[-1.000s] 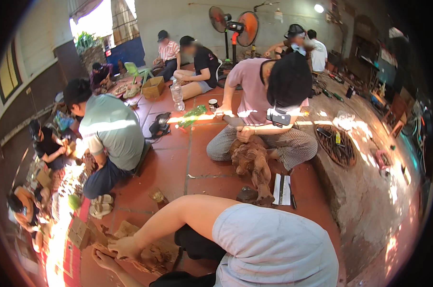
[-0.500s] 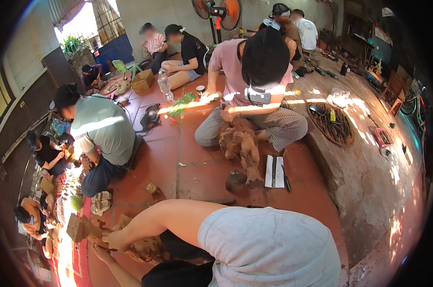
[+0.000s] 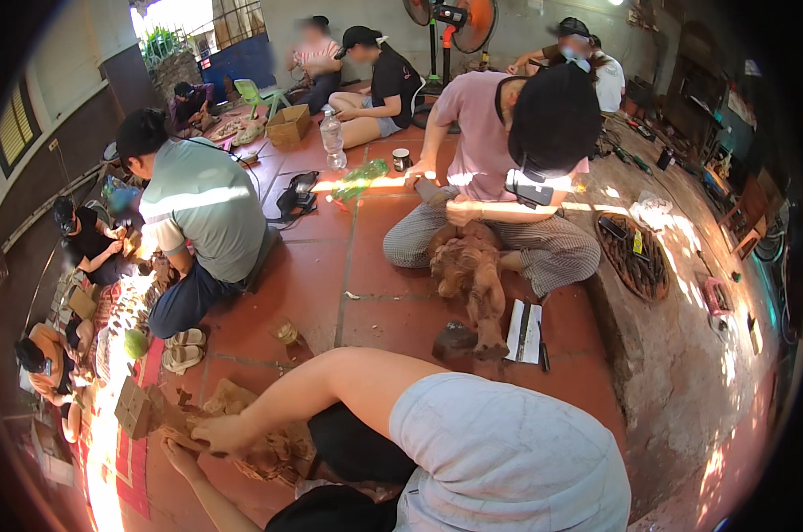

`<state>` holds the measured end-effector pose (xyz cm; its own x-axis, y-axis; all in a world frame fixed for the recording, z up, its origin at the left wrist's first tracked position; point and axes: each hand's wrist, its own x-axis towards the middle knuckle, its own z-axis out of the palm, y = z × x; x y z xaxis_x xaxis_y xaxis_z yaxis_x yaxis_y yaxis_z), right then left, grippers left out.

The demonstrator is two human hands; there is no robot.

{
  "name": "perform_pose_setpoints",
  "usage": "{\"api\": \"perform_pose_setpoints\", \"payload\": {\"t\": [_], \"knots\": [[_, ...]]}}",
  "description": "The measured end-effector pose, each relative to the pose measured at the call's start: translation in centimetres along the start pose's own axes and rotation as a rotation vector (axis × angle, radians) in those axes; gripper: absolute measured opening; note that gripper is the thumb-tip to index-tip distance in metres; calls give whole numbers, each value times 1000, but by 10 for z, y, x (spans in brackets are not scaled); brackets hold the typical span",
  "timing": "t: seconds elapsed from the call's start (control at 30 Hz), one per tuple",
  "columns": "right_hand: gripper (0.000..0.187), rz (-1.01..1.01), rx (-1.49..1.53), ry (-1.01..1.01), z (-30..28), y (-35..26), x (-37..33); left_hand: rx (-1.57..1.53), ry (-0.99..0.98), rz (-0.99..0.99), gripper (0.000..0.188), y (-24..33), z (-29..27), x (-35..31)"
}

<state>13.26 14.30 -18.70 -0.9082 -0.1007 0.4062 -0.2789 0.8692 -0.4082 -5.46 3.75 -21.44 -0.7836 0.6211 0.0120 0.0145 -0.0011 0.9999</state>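
A brown wood carving (image 3: pixel 273 454) with a rough, knobby surface lies low on the left, beside my dark-clothed legs. My right hand (image 3: pixel 222 434) reaches over from the right, its fingers curled down on the narrow end of the carving. What sits inside those fingers is too small to make out. Just below it, my left hand (image 3: pixel 183 458) rests along the carving's edge with fingers stretched out. A squared wooden block (image 3: pixel 133 408) is at the carving's far left end, and a paler wood piece (image 3: pixel 230 396) lies behind it.
Ahead, a person in pink (image 3: pixel 477 115) sits with a figure carving (image 3: pixel 466 266); a dark stone-like lump (image 3: pixel 454 340) and white paper (image 3: pixel 524 330) lie close by. At left are a glass jar (image 3: pixel 286 332), sandals (image 3: pixel 183 351) and a seated person in green (image 3: pixel 202 217).
The view has turned a little, so the room sits further right and higher. My right hand stays on the carving; my left hand shows slightly further left. The person in pink now shows a block in hand.
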Motion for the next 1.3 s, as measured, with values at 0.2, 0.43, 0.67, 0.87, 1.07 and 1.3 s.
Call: {"api": "perform_pose_setpoints", "payload": {"t": [0.2,0.43,0.67,0.87,1.07,1.3], "knots": [[16,-24,51,124,-4,-11,6,87,14,69,40,-8,-11,1],[18,-254,-240,387,-2,-17,-14,417,140,144,39,-3,-10,-5],[17,-209,-103,127,-15,-14,-1,833,67,227,40,-4,-49,0],[15,56,230,-84,-15,-3,20,486,197,188,37,-2,-37,13],[18,-181,-174,386,3,-8,-12,586,346,339,41,-22,-14,22],[15,14,176,47,-26,-24,-1,586,332,303,39,-6,0,-6]]}}
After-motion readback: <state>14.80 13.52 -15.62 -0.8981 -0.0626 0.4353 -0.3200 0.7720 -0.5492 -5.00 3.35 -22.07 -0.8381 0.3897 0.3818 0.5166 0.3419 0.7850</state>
